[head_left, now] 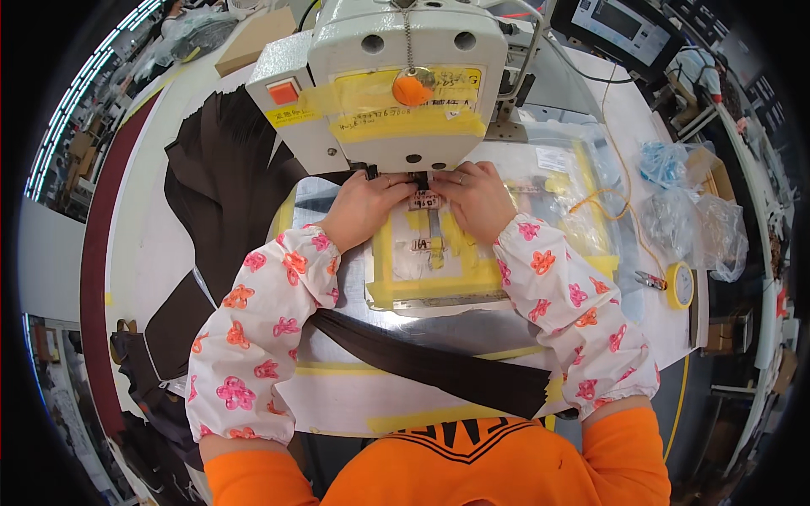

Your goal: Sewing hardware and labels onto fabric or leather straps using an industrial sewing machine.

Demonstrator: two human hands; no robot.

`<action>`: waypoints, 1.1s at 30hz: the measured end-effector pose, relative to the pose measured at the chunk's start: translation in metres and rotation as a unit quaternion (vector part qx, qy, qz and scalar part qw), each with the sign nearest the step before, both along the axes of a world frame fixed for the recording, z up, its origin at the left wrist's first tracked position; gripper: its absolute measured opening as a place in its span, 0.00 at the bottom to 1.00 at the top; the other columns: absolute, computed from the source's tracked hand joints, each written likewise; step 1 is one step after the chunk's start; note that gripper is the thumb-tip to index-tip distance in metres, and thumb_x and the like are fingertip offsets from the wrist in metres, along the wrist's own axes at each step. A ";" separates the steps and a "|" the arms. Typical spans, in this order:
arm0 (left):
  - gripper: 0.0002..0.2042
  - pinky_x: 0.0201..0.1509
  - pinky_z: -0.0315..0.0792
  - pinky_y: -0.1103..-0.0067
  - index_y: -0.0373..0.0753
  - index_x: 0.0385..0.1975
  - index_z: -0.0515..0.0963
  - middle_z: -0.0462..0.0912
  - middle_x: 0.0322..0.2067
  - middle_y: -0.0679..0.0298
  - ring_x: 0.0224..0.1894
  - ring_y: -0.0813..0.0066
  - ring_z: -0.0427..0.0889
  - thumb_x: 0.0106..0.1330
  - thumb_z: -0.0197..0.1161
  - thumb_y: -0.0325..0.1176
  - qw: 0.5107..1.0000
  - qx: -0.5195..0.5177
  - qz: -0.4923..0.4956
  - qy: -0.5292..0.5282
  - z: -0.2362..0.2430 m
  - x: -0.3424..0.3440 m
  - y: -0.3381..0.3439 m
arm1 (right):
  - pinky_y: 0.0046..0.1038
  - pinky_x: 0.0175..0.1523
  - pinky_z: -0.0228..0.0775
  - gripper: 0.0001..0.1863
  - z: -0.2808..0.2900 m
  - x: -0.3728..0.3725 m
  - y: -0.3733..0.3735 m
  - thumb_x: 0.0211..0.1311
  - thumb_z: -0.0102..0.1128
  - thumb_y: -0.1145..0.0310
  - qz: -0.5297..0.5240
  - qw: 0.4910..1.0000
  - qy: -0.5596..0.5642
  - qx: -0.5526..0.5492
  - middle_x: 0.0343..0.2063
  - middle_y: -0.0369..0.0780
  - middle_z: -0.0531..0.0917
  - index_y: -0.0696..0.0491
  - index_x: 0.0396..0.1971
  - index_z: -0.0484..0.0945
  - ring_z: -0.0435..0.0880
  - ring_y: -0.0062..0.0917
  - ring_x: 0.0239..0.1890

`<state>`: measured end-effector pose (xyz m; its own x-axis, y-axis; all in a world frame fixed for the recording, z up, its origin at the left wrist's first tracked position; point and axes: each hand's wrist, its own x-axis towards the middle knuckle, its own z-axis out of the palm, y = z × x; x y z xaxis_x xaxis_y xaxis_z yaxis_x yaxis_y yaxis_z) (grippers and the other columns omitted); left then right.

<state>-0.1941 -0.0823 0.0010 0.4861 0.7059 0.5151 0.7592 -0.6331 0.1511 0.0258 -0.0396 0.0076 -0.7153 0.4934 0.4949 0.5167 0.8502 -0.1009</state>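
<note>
Below the white head of a sewing machine (291, 63), both hands reach in close to the needle area. My left hand (361, 207) is closed, its fingertips stretched toward the middle. Facing it, my right hand (479, 202) is closed with bent fingers; what either pinches is mostly hidden. A small black part shows between the fingertips, above a taped template plate (392, 295) marked with handwriting. Dark brown fabric strips (224, 169) lie heaped left of the machine, partly behind my left hand. A flat bundle of dark strips (439, 363) lies across the front, below both wrists.
A yellow tape roll (680, 285) and a marker pen (650, 279) lie at the right. Beyond them are crumpled clear plastic bags (717, 228) and an orange cord (627, 194). A screen (620, 24) stands at the back right, a cardboard box (253, 42) at the back left.
</note>
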 end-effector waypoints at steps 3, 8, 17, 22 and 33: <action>0.11 0.37 0.73 0.73 0.45 0.35 0.80 0.82 0.34 0.66 0.35 0.65 0.80 0.51 0.59 0.26 1.000 0.003 0.009 -0.009 -0.001 0.000 0.007 | 0.31 0.50 0.60 0.12 0.000 0.002 0.007 0.49 0.55 0.70 -0.010 1.000 -0.008 -0.002 0.42 0.30 0.81 0.47 0.35 0.81 0.74 0.23 0.43; 0.10 0.37 0.73 0.73 0.47 0.35 0.80 0.82 0.33 0.65 0.36 0.65 0.80 0.53 0.60 0.27 0.999 0.001 0.038 -0.009 -0.008 -0.009 0.004 | 0.31 0.49 0.60 0.14 -0.008 -0.008 0.008 0.47 0.54 0.71 -0.016 1.000 -0.010 -0.021 0.45 0.29 0.80 0.46 0.37 0.80 0.73 0.23 0.45; 0.13 0.40 0.73 0.67 0.41 0.37 0.78 0.80 0.36 0.57 0.39 0.54 0.78 0.50 0.59 0.25 0.988 0.080 0.129 -0.025 0.030 -0.052 0.019 | 0.33 0.50 0.62 0.17 -0.009 0.000 0.005 0.48 0.51 0.75 -0.036 0.997 0.003 -0.062 0.43 0.32 0.79 0.48 0.40 0.78 0.73 0.26 0.46; 0.19 0.48 0.71 0.69 0.44 0.44 0.75 0.78 0.41 0.55 0.46 0.53 0.75 0.49 0.63 0.27 0.957 -0.279 0.075 0.017 0.064 -0.101 0.018 | 0.34 0.45 0.68 0.13 -0.003 -0.001 0.003 0.46 0.52 0.75 -0.024 0.987 0.036 -0.153 0.39 0.35 0.81 0.51 0.33 0.81 0.77 0.32 0.42; 0.12 0.32 0.75 0.63 0.37 0.26 0.79 0.80 0.24 0.50 0.29 0.50 0.81 0.57 0.57 0.39 0.914 0.001 0.405 0.036 0.006 -0.181 0.066 | 0.26 0.44 0.71 0.14 -0.003 0.005 -0.006 0.48 0.46 0.80 -0.001 0.921 0.202 -0.333 0.39 0.45 0.81 0.60 0.33 0.80 0.81 0.36 0.38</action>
